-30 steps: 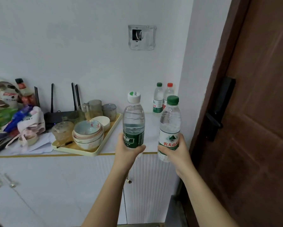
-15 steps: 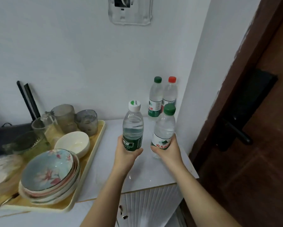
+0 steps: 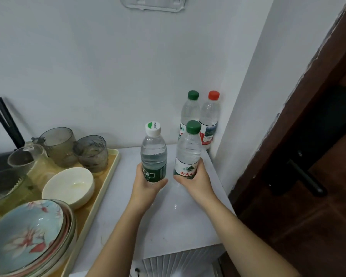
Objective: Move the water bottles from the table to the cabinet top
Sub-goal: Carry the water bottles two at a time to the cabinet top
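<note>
white-cap bottle (image 3: 153, 154) and green-cap bottle (image 3: 188, 150) were out in front of the cabinet a second ago; now i have both upright over the cabinet top (image 3: 168, 222), low and just in front of the corner pair (image 3: 190, 110) by the wall. my left hand (image 3: 146, 186) wraps the white-cap bottle's lower half and my right hand (image 3: 196, 180) wraps the green-cap one's, fingers curled round each. whether the bases touch the top i cannot tell (my hands hide them). i judge the carry nearly done, only setting down and letting go left. the white cap reads "cestbon"; the green-cap label shows red "农夫山", the rest covered; the corner pair's print is too small
</note>
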The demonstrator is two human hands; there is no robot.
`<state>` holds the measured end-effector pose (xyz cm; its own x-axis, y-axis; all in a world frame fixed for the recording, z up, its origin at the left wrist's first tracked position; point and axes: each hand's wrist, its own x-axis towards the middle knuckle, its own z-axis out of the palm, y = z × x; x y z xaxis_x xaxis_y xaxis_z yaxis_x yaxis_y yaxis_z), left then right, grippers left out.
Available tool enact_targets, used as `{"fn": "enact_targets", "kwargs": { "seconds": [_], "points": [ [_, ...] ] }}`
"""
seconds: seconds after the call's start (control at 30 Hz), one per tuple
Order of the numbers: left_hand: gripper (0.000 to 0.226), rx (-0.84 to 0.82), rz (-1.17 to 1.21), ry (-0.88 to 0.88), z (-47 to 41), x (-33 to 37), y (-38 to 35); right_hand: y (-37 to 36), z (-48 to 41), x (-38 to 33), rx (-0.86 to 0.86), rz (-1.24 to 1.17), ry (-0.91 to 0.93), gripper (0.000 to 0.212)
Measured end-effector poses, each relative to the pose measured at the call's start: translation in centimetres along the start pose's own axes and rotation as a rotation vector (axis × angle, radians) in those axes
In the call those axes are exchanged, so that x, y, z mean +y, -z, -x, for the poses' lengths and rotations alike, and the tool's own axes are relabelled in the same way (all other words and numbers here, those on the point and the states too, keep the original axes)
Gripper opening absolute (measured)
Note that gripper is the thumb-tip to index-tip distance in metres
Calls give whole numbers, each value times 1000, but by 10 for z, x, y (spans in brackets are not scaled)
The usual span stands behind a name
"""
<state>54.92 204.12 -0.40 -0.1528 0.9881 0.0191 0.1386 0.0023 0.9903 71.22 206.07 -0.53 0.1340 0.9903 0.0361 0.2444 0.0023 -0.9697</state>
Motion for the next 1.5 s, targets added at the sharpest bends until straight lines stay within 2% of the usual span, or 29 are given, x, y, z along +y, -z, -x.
{"fn": "enact_targets", "kwargs": {
  "seconds": [0.13,0.37,0.63,0.8,1.23,1.5],
  "points": [
    [69,47,-65,-34,-6,-4,-4,-4,-13,1,-17,29,19,72],
    [74,202,-315,-11,-32,-9,-2,-6,-23,9,46,236,126,67],
    [62,228,-313,-19,-74,-3,-11,-27,-63,0,107,289,112,59],
    [63,251,-276,18,-93,4,-13,-33,-83,-6,128,340,114,54],
    [64,263,-345,29,-132,4,-11,-44,-108,-5,90,486,56,25],
    [61,263,-394,7,-136,1,-12,-50,-114,-7,109,519,38,26]
  ]
}}
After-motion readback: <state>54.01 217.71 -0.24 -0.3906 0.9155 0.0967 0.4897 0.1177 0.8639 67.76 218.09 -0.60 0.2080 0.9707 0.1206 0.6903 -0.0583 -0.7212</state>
